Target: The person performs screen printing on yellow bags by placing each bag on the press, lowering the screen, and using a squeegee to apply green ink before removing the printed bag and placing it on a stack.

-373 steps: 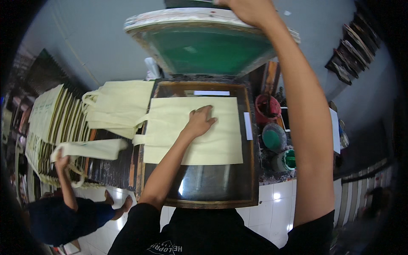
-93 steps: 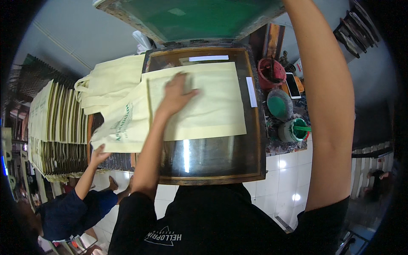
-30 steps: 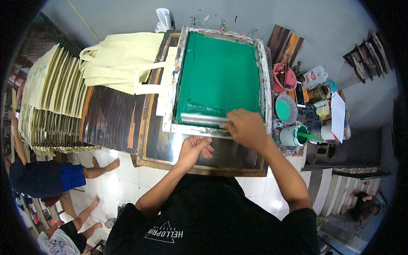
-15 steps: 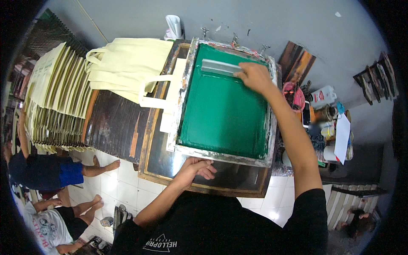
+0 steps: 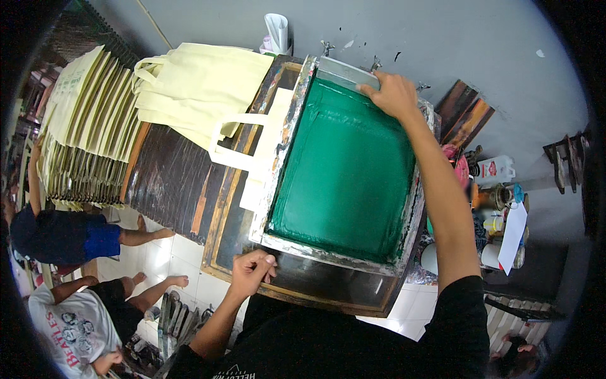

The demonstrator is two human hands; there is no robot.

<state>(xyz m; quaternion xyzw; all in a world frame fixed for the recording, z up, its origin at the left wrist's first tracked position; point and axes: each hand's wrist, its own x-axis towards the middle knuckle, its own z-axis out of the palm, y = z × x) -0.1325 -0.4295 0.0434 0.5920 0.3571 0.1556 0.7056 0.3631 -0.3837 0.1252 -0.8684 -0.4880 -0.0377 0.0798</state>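
A silkscreen frame with paint-crusted edges lies before me, its mesh covered in green ink. At its far end a pale squeegee rests along the inner edge, with my right hand closed round its right end. My left hand hovers by the frame's near left corner, fingers curled in and nothing visible in them. From under the frame's left side sticks out a cream tote bag with its handle loop. Beneath is a dark glossy board with a wooden rim.
More cream bags lie at the far left, beside a rack of hanging bags. Bottles, tins and a white sheet crowd the right side. Two people are at the left. A grey wall closes off the back.
My right hand has brought the squeegee to the far end of the frame. My left hand has shifted left from the near edge, its fingers more curled. The view has tilted slightly.
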